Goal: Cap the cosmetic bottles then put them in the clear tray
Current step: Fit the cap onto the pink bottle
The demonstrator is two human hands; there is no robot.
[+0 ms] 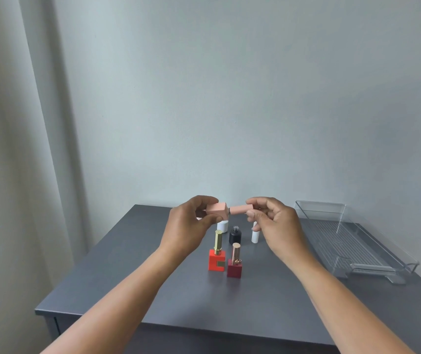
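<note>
**Pink bottle and cap held together above the table**

Taking the table centre as the dial, with twelve toward the wall, the bottles cluster near the middle. An orange bottle [216,260] with a gold cap stands at about seven o'clock. Just beside it, at six, is a dark red bottle [234,268] with a rose-gold cap. Behind them, a white bottle [222,226] is partly hidden at eleven. A black bottle [235,236] shows its bare threaded neck at twelve, and a white cap [255,236] stands upright at one. The clear tray [319,213] lies at three o'clock along the table's edge, its ribbed floor showing through.

The table [153,290] is dark grey and stands against a pale wall. A light curtain [12,149] hangs at nine o'clock.

The left hand [189,226] grips the square pink bottle [217,210], held sideways in the air with its neck pointing to three. The right hand [275,223] pinches the long pink cap [241,209] between thumb and fingertips, and the cap's mouth meets the bottle's neck.
</note>
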